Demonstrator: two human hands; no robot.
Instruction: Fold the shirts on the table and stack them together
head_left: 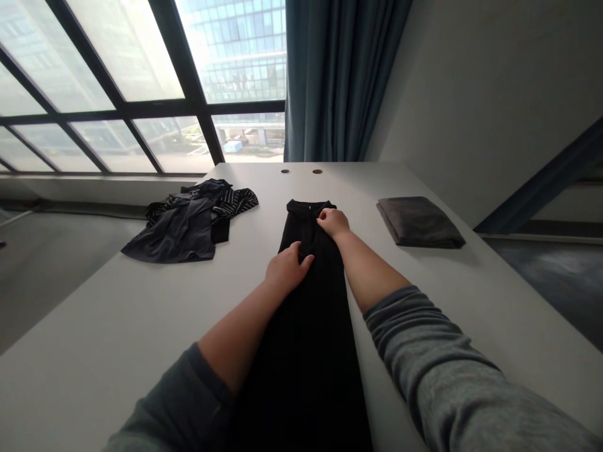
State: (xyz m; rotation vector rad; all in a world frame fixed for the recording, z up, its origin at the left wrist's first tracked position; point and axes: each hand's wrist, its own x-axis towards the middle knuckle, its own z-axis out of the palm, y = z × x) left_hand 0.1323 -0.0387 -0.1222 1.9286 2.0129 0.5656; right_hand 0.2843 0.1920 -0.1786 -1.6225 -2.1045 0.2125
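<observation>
A long black garment (313, 326) lies lengthwise on the white table (155, 351), its collar-like end pointing away from me and its near end running out of the bottom of the view. My left hand (288, 267) rests on its upper left part, thumb and fingers apart, holding nothing. Near the far end, just below the right side of the collar-like edge, my right hand (332, 222) has its fingers pinched together on the black cloth.
Left of the garment is a loose pile of dark and striped clothes (188, 220). A folded dark grey cloth (421, 221) lies on the right. Two round holes are near the table's far edge, before a blue curtain (342, 81) and windows.
</observation>
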